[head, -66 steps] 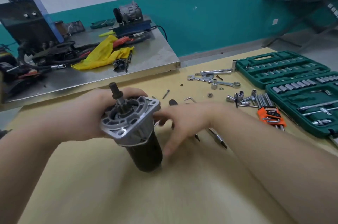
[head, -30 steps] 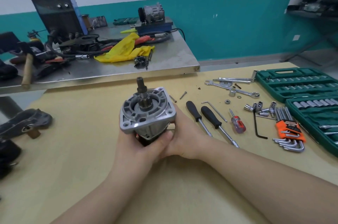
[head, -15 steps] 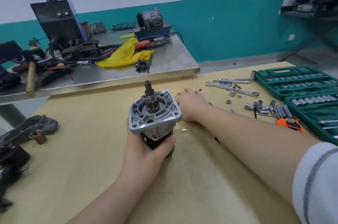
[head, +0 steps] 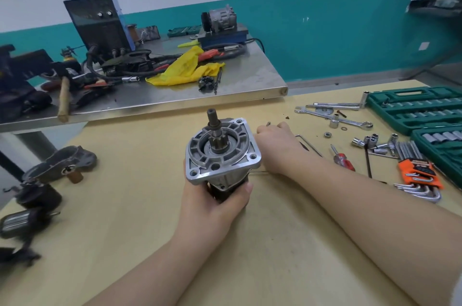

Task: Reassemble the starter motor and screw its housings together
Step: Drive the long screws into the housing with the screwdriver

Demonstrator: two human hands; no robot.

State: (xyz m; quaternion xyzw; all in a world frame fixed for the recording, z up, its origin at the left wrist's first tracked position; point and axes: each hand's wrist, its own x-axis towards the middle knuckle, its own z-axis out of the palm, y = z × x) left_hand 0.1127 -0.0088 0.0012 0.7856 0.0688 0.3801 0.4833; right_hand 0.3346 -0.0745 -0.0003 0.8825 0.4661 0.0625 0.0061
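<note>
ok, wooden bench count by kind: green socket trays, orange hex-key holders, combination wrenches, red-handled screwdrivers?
green socket trays: 2
orange hex-key holder: 1
combination wrench: 1
red-handled screwdriver: 1
Total: 5

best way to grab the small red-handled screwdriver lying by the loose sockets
Pinch the small red-handled screwdriver across its translucent red handle, coming from above. It lies flat on the wooden table, with bare table either side of the thicker handle; the thin shaft offers less purchase.
</note>
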